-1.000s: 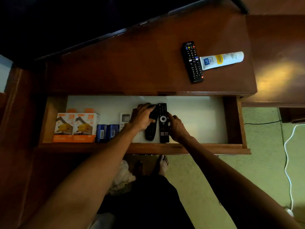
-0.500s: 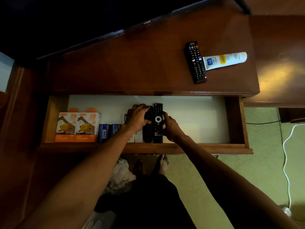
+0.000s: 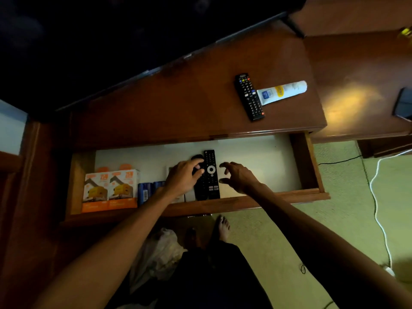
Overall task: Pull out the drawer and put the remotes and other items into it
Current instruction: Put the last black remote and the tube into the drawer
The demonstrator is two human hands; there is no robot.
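Observation:
The wooden drawer (image 3: pixel 311 192) stands pulled out, its white bottom showing. Two black remotes lie side by side in its middle. My left hand (image 3: pixel 181 178) is curled over the curved black remote (image 3: pixel 197 157). To its right lies the black remote with a white ring (image 3: pixel 210 175). My right hand (image 3: pixel 239 176) hovers just right of that one, fingers spread, holding nothing. A third black remote (image 3: pixel 249 97) and a white tube (image 3: pixel 282 91) lie on the desktop above the drawer's right half.
Two orange boxes (image 3: pixel 109 189) and blue packs (image 3: pixel 146 190) fill the drawer's left end. A pale remote (image 3: pixel 176 198) is mostly hidden under my left wrist. A dark flat device (image 3: pixel 404 103) lies on the far right surface. A white cable (image 3: pixel 376 197) runs across the floor.
My right hand has let go of the ring remote and drawn away to the right, fingers spread. Both black remotes sit further left than a second ago. My left hand stays on the curved one.

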